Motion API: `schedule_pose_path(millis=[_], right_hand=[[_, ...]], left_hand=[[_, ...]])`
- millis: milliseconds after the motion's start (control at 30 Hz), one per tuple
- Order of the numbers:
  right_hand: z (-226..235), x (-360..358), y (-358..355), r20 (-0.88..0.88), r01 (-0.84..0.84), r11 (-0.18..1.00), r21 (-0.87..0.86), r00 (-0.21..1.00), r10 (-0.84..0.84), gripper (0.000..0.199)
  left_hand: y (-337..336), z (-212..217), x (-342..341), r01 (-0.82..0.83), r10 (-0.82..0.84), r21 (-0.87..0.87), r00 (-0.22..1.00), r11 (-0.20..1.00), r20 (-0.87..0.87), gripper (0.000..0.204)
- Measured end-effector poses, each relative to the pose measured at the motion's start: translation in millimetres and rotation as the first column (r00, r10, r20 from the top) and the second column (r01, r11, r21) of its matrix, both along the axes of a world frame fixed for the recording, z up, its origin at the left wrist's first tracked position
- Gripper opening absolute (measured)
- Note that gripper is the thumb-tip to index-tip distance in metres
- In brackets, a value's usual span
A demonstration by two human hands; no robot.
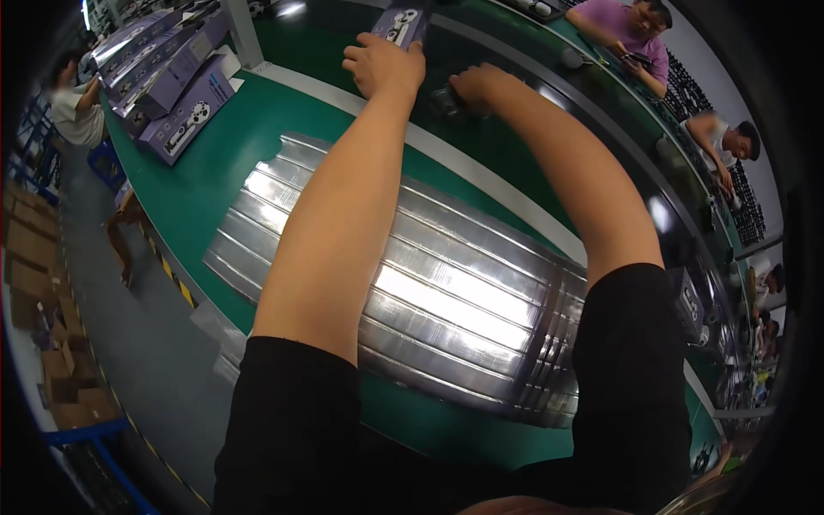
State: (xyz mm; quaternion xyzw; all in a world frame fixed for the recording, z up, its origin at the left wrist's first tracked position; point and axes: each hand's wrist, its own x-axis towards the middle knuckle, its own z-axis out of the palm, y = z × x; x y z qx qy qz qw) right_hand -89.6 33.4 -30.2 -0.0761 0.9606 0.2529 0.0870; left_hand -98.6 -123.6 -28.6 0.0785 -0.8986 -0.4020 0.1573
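Both my arms reach away from me, past the table's far edge. My left hand [388, 69] has its fingers bent around the near end of a purple printed box [402, 27]. To its right, my right hand [482, 87] is closed, fingertips pointing left. At those fingertips is a dark, glossy, see-through object [446, 101], too dim to name. Beneath my forearms a broad sheet of clear, ribbed plastic [463, 296] lies on the green tabletop [210, 184]; my left arm hides part of it.
Several purple boxes [176, 73] are piled at the far left beside a pale post [241, 34]. A white rail [463, 170] runs along the table, with a dark green belt surface [300, 47] beyond. Co-workers sit across it [631, 39]. Cardboard boxes [34, 245] stand at left.
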Motion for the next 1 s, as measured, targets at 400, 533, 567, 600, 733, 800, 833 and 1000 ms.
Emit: schedule_pose_path(millis=[400,533,567,600,733,800,833,1000], right_hand=[[83,128,140,-0.187,0.327,0.935,-0.137,0.919,-0.349,0.043],[101,185,193,-0.413,0.328,0.923,-0.199,0.827,-0.382,0.032],[96,196,207,-0.441,0.133,0.983,-0.125,0.880,-0.176,0.031],[85,199,204,-0.318,0.065,0.991,-0.115,0.943,-0.099,0.034],[71,234,175,-0.082,0.068,0.990,-0.124,0.994,-0.078,0.044],[69,258,208,-0.078,0.132,0.974,-0.186,0.986,-0.148,0.044],[65,273,231,-0.065,0.173,0.953,-0.249,0.979,-0.195,0.045],[59,343,309,0.059,0.402,0.852,-0.336,0.912,-0.407,0.039]], left_hand=[[10,4,22,0.519,-0.493,-0.387,0.853,0.762,0.171,0.084],[36,20,66,0.612,-0.868,-0.672,0.487,0.417,-0.095,0.082],[43,24,75,0.622,-0.895,-0.691,0.438,0.369,-0.084,0.085],[39,23,80,0.626,-0.910,-0.708,0.411,0.328,-0.058,0.087],[37,9,82,0.674,-0.964,-0.690,0.213,0.264,-0.161,0.090],[39,8,76,0.704,-0.968,-0.671,0.098,0.232,-0.232,0.091],[38,8,69,0.671,-0.918,-0.642,0.159,0.371,-0.364,0.091],[27,4,47,0.686,-0.809,-0.465,0.328,0.559,-0.488,0.086]])
